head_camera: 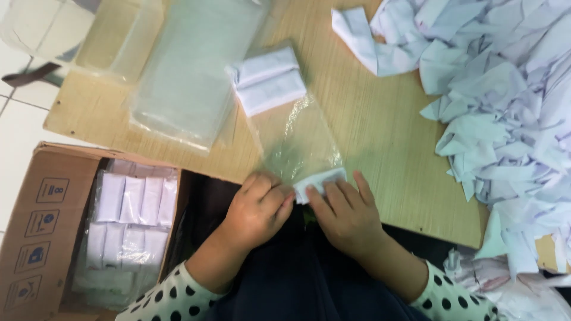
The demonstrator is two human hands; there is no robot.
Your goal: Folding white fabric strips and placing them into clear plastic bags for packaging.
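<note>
Both hands at table (380,137) edge: L hand (257,208) curled, pinching mouth of clear plastic bag (297,139) w/ folded white cloth pcs (267,80) at its far end, R hand (348,214) w/ fingers together pressing a small white folded piece (318,181) into bag opening; cardboard box (41,226) of packed bags at left, white cloth pile (505,89) at right.

Right: heap of white cloth pieces (505,101)
Lower left: cardboard box (35,226), packed bags
Top: stack of clear bags (190,71)
</note>
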